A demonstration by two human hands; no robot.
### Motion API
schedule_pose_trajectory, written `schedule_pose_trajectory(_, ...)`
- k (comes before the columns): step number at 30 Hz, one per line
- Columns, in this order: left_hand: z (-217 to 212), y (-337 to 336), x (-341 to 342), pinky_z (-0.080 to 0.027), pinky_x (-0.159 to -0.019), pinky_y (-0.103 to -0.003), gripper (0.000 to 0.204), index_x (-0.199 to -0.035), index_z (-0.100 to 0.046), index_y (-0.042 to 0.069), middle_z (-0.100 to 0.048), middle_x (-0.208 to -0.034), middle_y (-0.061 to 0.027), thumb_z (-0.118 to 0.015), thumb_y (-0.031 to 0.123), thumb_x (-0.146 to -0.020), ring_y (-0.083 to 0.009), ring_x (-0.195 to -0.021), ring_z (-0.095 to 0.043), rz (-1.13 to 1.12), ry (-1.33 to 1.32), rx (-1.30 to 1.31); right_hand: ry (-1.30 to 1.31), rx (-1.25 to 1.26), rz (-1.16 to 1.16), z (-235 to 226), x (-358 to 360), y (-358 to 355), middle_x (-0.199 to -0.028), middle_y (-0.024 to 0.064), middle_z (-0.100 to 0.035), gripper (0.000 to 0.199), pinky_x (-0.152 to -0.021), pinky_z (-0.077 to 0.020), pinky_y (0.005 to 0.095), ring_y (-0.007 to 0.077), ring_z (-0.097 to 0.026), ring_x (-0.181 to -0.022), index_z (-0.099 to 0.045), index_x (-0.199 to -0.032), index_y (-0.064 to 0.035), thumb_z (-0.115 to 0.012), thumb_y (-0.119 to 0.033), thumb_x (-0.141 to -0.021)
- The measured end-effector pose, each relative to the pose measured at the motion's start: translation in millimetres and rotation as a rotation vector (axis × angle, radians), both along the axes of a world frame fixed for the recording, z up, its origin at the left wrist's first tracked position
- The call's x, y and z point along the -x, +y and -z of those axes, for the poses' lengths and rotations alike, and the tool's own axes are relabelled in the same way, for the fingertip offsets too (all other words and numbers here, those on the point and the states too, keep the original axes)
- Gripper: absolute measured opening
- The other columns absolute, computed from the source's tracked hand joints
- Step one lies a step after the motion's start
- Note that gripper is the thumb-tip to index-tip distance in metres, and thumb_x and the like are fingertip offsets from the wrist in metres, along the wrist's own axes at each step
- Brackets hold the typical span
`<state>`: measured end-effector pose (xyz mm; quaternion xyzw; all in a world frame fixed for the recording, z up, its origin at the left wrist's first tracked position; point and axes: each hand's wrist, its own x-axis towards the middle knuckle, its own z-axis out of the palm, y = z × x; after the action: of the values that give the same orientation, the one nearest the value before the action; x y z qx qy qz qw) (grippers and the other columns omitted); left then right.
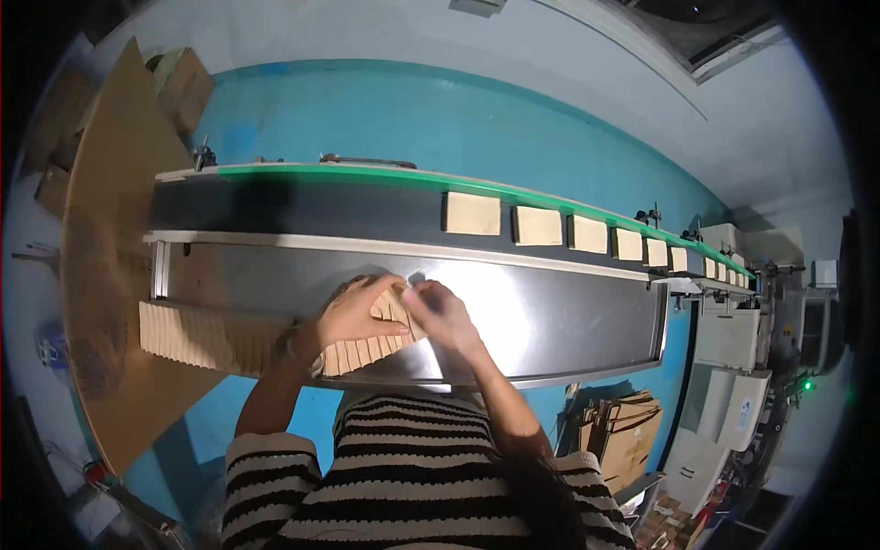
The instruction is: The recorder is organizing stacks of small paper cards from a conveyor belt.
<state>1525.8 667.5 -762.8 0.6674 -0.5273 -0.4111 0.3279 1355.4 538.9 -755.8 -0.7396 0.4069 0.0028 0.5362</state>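
A long row of tan flat packets (211, 336), pressed side by side on edge, lies along the near edge of a metal table (559, 321). My left hand (353, 314) is curved over the right part of this row, its thumb across the packets' upper edges and its fingers round the far side. Close beside it, my right hand (445, 316) is closed at the row's right end. A small pale bit shows at its fingertips, too little to name. The fingertips of both hands almost meet, and part of the left fingers is hidden.
Beyond the table runs a dark conveyor belt (367, 213) with spaced tan packets (472, 214) lying on it, bordered by a green rail (367, 171). A large cardboard sheet (115, 275) stands at the left. Flattened cartons (623, 435) lean below right, near white cabinets (724, 339).
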Motion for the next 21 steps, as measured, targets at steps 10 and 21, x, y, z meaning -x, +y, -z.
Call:
schedule_pose_trajectory(10,3.9,9.0,-20.8,-0.044,-0.103,-0.043,0.078,-0.133,-0.05,0.008,-0.059,-0.125,-0.0198,-0.085,0.041,-0.071,-0.0387,-0.121,-0.055,0.067,-0.002,-0.01,-0.009,-0.038,0.18,57.3,4.2,-18.5,-0.081,0.0095,-0.066,0.038,-0.067,-0.0496,0.0342,0.0191,-0.062,-0.073,-0.062,-0.104,0.0038,-0.065,-0.033,-0.094)
schedule_pose_trajectory(21,12.1,30.3,-36.6,-0.043,-0.103,-0.046,0.08,-0.135,-0.049,0.011,-0.059,-0.127,-0.0181,-0.084,0.042,-0.071,-0.0394,-0.12,-0.055,0.039,0.033,0.053,-0.066,-0.236,0.099,7.5,-26.0,40.7,-0.098,0.0157,-0.068,0.058,-0.087,-0.05,0.0348,0.0208,-0.063,-0.095,-0.063,-0.121,0.0014,-0.065,-0.05,-0.093)
